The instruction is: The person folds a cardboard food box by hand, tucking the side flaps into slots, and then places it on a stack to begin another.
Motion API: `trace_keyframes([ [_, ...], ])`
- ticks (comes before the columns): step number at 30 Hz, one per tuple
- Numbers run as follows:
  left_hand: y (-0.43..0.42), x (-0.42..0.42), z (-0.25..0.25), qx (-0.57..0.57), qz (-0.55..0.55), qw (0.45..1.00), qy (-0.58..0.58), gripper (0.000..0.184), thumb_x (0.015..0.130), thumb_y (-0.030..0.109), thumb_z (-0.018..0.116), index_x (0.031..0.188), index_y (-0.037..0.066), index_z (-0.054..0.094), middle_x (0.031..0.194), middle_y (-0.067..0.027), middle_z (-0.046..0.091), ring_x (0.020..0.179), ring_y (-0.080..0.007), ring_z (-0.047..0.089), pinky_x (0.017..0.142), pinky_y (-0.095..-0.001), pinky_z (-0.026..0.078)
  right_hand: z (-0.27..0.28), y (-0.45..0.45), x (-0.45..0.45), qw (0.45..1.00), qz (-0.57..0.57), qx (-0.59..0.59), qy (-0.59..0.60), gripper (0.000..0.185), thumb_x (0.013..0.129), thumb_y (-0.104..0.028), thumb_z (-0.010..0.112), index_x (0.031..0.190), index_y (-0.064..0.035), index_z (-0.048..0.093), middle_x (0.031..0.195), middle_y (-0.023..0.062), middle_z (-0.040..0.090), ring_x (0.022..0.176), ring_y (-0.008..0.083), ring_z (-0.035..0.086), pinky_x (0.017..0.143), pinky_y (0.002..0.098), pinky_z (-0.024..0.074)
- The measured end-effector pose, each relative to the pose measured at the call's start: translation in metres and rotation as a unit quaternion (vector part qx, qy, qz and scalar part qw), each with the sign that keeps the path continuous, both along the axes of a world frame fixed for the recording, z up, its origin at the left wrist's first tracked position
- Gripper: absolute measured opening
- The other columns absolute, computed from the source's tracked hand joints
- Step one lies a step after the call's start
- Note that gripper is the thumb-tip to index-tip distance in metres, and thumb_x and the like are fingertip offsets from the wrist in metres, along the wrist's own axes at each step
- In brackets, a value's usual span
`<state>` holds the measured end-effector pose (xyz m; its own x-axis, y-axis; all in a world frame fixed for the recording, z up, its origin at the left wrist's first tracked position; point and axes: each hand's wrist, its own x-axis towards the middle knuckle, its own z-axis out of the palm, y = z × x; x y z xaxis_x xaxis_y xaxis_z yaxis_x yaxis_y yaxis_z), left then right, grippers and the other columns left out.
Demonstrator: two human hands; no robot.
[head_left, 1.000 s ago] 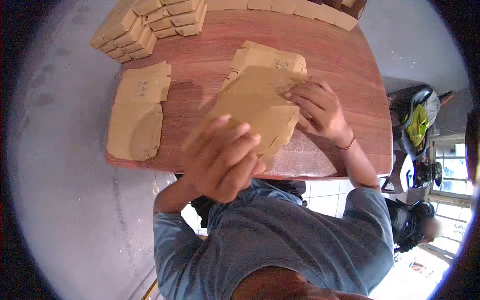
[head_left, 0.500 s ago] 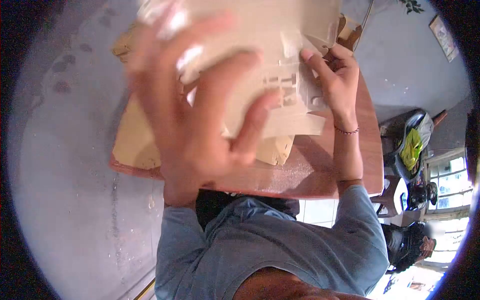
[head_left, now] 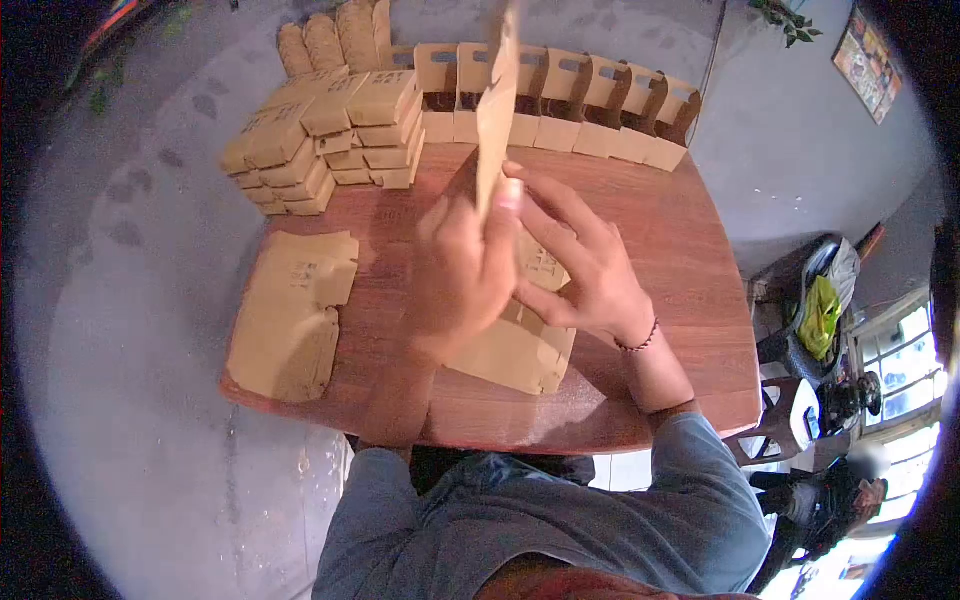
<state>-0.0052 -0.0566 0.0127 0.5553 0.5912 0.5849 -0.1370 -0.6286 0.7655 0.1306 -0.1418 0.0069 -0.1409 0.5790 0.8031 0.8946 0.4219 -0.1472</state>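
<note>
Card (head_left: 496,120): held above the table (head_left: 690,270), seen edge-on, top cut off.
Left hand (head_left: 460,270): closed on the card, blurred, fingers partly hidden.
Right hand (head_left: 592,268): half open; whether the card is touched cannot be told.
Lower card (head_left: 520,355): laid on the table, partly hidden.

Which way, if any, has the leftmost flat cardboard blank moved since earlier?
No: the flat cardboard blank still lies at the near left corner of the table.

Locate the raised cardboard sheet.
In the head view, the raised cardboard sheet stands nearly edge-on in the left hand, over the table, right of the stacked boxes.
</note>
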Motion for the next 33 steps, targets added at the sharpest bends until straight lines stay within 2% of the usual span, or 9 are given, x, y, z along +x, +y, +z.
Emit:
trace_keyframes([
  [2,0.013,-0.002,-0.005,0.053,0.036,0.996,-0.055,0.027,0.100,0.020,0.048,0.112,-0.002,0.058,0.085,-0.0160,0.063,0.077,-0.0330,0.064,0.070,-0.0400,0.050,0.009,-0.004,0.012,0.998,0.039,-0.042,-0.026,0.068,0.072,-0.039,0.080,0.129,-0.0090,0.058,0.133,0.0189,0.053,0.116,0.0369,0.057,0.096,0.0439,0.0482],
  [7,0.026,-0.013,0.000,0.118,-0.027,0.992,0.035,0.026,0.099,0.020,0.049,0.110,0.000,0.060,0.087,-0.0210,0.062,0.082,-0.0393,0.064,0.070,-0.0415,0.049,0.010,-0.003,0.039,0.993,-0.031,0.108,0.035,0.062,0.077,-0.030,0.078,0.129,-0.0030,0.057,0.136,0.0207,0.052,0.124,0.0336,0.052,0.104,0.0404,0.0401],
  [9,0.023,-0.017,0.005,0.053,-0.101,0.981,0.156,0.033,0.096,0.023,0.055,0.116,-0.003,0.061,0.102,-0.0164,0.069,0.095,-0.0243,0.067,0.086,-0.0351,0.049,0.008,0.002,0.041,0.973,-0.049,0.153,0.167,0.056,0.079,-0.021,0.076,0.128,-0.0008,0.057,0.137,0.0223,0.050,0.127,0.0331,0.050,0.105,0.0409,0.0393],
  [13,0.024,-0.015,-0.001,-0.002,-0.087,0.983,0.162,0.034,0.092,0.025,0.061,0.113,-0.002,0.062,0.095,-0.0151,0.071,0.088,-0.0243,0.069,0.081,-0.0345,0.051,0.003,0.003,0.038,0.963,-0.011,0.063,0.260,0.055,0.081,-0.017,0.074,0.128,0.0035,0.055,0.129,0.0209,0.059,0.124,0.0317,0.054,0.106,0.0407,0.0383],
  [20,0.032,-0.024,0.005,0.019,-0.071,0.985,0.154,0.034,0.089,0.026,0.064,0.108,-0.002,0.063,0.091,-0.0159,0.071,0.085,-0.0256,0.070,0.077,-0.0349,0.052,0.002,0.003,0.041,0.993,0.016,0.056,0.103,0.061,0.078,-0.026,0.075,0.127,0.0050,0.056,0.129,0.0202,0.059,0.124,0.0350,0.055,0.109,0.0510,0.0337],
  [25,0.034,-0.026,-0.004,0.110,-0.019,0.983,0.149,0.028,0.088,0.023,0.067,0.100,-0.001,0.063,0.083,-0.0203,0.066,0.080,-0.0261,0.069,0.071,-0.0354,0.051,0.002,0.004,0.034,0.997,0.021,0.041,0.058,0.063,0.076,-0.026,0.076,0.128,0.0042,0.057,0.128,0.0199,0.060,0.123,0.0357,0.055,0.109,0.0512,0.0337],
  [27,0.032,-0.028,0.003,0.070,-0.037,0.982,0.170,0.027,0.087,0.022,0.068,0.101,-0.001,0.062,0.084,-0.0198,0.067,0.081,-0.0254,0.069,0.073,-0.0351,0.051,0.001,0.004,0.032,0.998,0.023,0.038,0.053,0.064,0.075,-0.026,0.076,0.128,0.0035,0.057,0.128,0.0199,0.060,0.123,0.0361,0.055,0.109,0.0512,0.0336],
  [29,0.030,-0.026,0.005,0.031,-0.056,0.979,0.192,0.027,0.087,0.020,0.068,0.101,-0.001,0.061,0.085,-0.0192,0.067,0.082,-0.0246,0.069,0.074,-0.0348,0.051,0.001,0.003,0.031,0.999,0.012,0.033,0.021,0.057,0.078,-0.023,0.074,0.127,0.0014,0.059,0.127,0.0194,0.060,0.119,0.0358,0.058,0.105,0.0483,0.0394],
  [33,0.027,-0.024,-0.002,0.047,-0.075,0.988,0.125,0.028,0.086,0.015,0.069,0.107,0.000,0.059,0.091,-0.0155,0.069,0.086,-0.0222,0.068,0.078,-0.0348,0.051,-0.006,0.010,0.028,0.997,0.049,0.037,0.050,0.048,0.082,-0.022,0.072,0.125,-0.0021,0.063,0.125,0.0182,0.062,0.110,0.0337,0.062,0.094,0.0430,0.0477],
])
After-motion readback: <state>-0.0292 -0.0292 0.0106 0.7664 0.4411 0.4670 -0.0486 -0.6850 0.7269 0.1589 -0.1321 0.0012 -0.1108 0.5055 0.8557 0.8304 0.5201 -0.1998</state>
